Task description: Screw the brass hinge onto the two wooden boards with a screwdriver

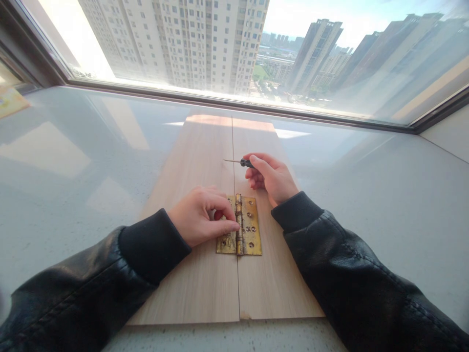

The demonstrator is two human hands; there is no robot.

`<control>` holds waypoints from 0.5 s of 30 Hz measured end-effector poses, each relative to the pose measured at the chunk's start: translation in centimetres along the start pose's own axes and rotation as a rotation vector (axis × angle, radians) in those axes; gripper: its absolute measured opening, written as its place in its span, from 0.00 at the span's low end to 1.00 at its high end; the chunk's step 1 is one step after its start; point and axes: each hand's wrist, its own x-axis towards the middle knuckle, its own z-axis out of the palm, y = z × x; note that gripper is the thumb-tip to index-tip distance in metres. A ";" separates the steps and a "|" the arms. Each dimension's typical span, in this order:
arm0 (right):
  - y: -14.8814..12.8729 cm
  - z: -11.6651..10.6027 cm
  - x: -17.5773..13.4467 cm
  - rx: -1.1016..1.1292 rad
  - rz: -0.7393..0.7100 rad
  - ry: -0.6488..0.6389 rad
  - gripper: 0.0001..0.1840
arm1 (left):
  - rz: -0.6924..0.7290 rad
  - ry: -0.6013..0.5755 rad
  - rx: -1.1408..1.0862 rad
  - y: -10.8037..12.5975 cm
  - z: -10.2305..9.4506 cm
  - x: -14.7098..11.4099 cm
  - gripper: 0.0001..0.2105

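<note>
A worn brass-coloured hinge [252, 222] lies open and flat across the seam between two pale wooden boards [205, 288], with a leaf on each board. My left hand [207, 212] is over its left leaf, covering much of it. Thumb and forefinger come together at the hinge's barrel; whether something small is between them is hidden. Farther back, above the right board, my right hand [271, 176] is closed around the black handle of a small screwdriver [246, 163]. Its thin shaft points left across the seam, apart from the hinge.
The boards rest on a glossy white speckled sill [366, 195]. A dark window frame [238, 106] runs along the back, with tall buildings outside. Part of a yellowish item [12, 101] shows at the far left.
</note>
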 end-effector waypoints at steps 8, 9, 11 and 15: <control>-0.1 0.0 0.0 0.000 -0.001 0.006 0.15 | 0.122 0.111 0.078 -0.5 0.3 -0.5 0.07; -0.1 0.0 0.0 -0.002 -0.002 0.007 0.15 | 0.130 0.110 0.068 -0.6 0.3 -0.5 0.06; -0.1 0.0 0.0 -0.004 -0.002 0.011 0.14 | 0.134 0.106 0.055 -0.6 0.3 -0.6 0.06; -0.1 0.0 -0.1 -0.005 -0.005 0.014 0.14 | 0.115 0.111 0.052 -0.5 0.2 -0.7 0.06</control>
